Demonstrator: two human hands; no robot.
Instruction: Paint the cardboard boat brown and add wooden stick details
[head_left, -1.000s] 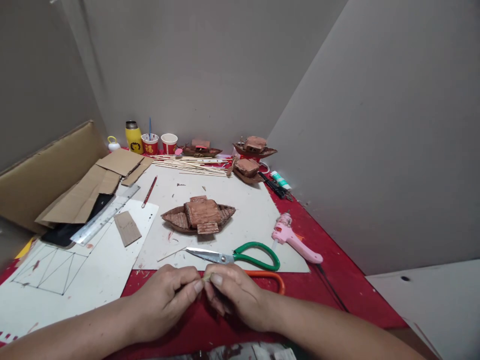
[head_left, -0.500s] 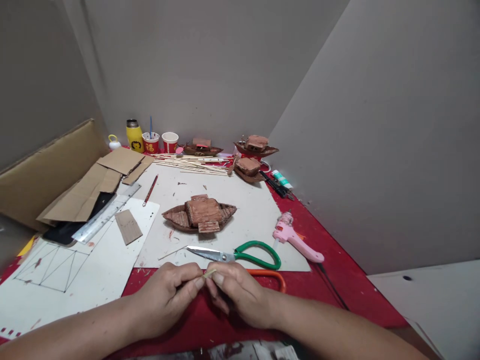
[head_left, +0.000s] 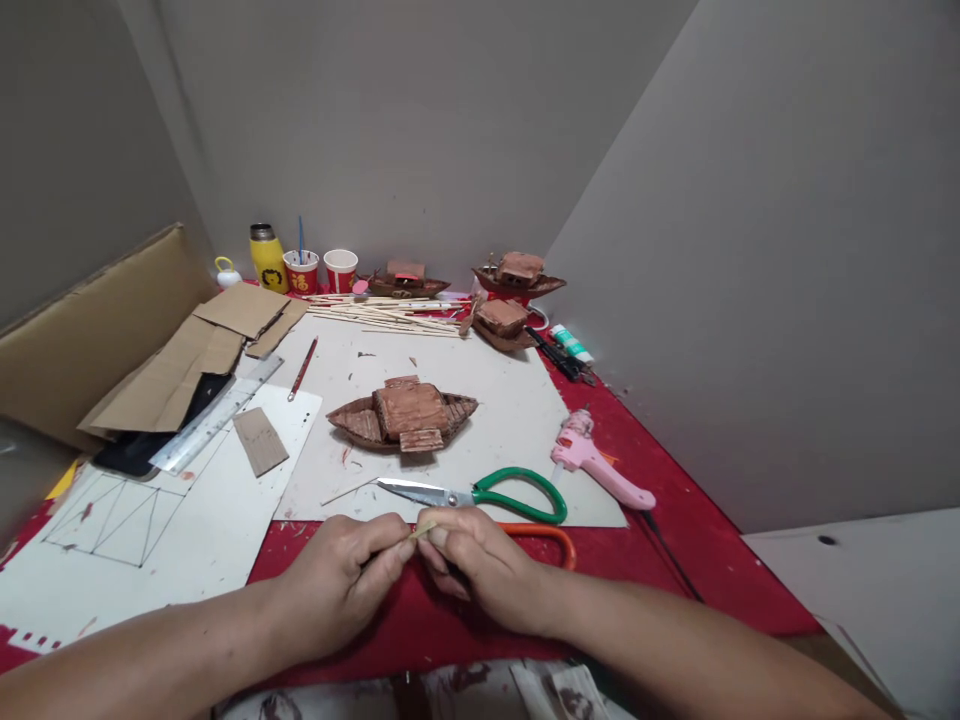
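Note:
My left hand (head_left: 341, 570) and my right hand (head_left: 484, 565) meet at the front of the table, thumbs and fingers pinched together. Between their fingertips is a small, pale yellowish strip (head_left: 423, 530), gripped from both sides and mostly hidden; its material is unclear. Just beyond my hands lie scissors (head_left: 517, 480) with one green and one orange handle, partly covered by my right hand. A thin stick (head_left: 349, 491) rests near the blade tips. Farther back, a brown model boat (head_left: 411, 412) with a roofed cabin sits on white board (head_left: 300, 500).
To the right is a pink glue gun (head_left: 600, 465). Cardboard pieces (head_left: 150, 385), a clear ruler (head_left: 217, 415) and a drawn sheet (head_left: 187, 540) lie left. Behind are thin sticks (head_left: 397, 318), more model boats (head_left: 502, 322), paper cups (head_left: 341, 272) and a yellow bottle (head_left: 268, 262).
The view has shifted slightly, so the table's things appear a little higher and farther right. My hands keep their pinch on the strip, with its visible part turned a little.

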